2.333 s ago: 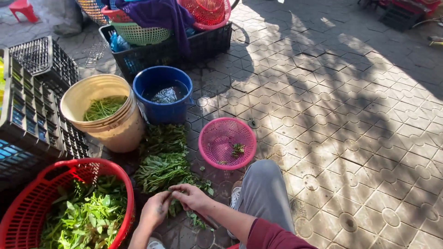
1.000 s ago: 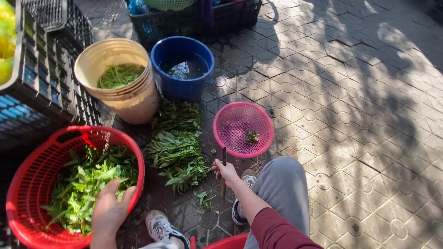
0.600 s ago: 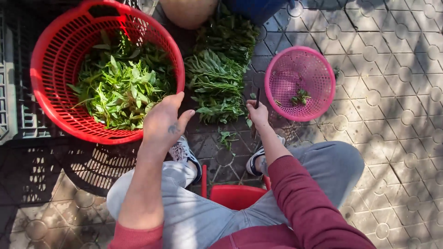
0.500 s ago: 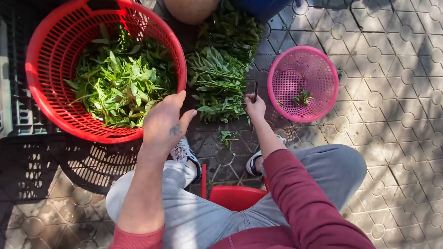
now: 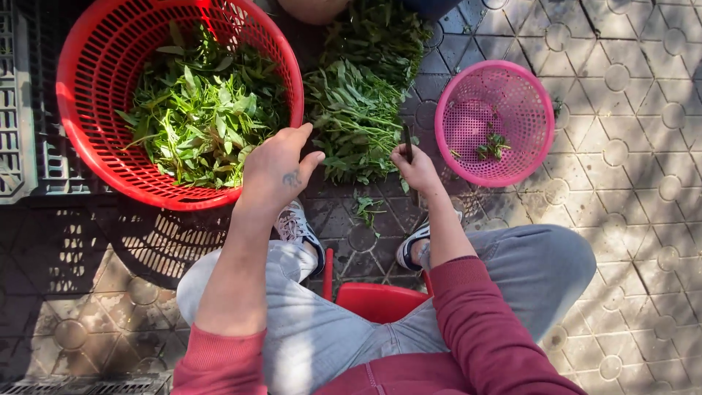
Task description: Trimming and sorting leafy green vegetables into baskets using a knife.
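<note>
Head view: left hand (image 5: 274, 172) open, fingers spread, at near rim of big red plastic basket (image 5: 80, 146) heaped with untrimmed leafy greens (image 5: 201, 110). Right hand (image 5: 418, 167) closed around small dark knife (image 5: 408, 143) beside loose pile of green stems (image 5: 355, 102) on patterned paving (image 5: 636, 234). Small pink plastic basket (image 5: 537, 110) holds few scraps; most greens look unsorted.

Left hand (image 5: 274, 172) open over rim of red basket (image 5: 80, 146) of leafy greens (image 5: 201, 110). Right hand (image 5: 417, 167) grips small dark knife (image 5: 408, 143) beside greens pile (image 5: 355, 110); pink basket (image 5: 537, 143) near.

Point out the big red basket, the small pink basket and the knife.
red basket (image 5: 73, 157), head view, on its left wall.
pink basket (image 5: 537, 143), head view, on its right wall.
knife (image 5: 408, 143), head view, on the dark blade above the right hand (image 5: 417, 168).
</note>
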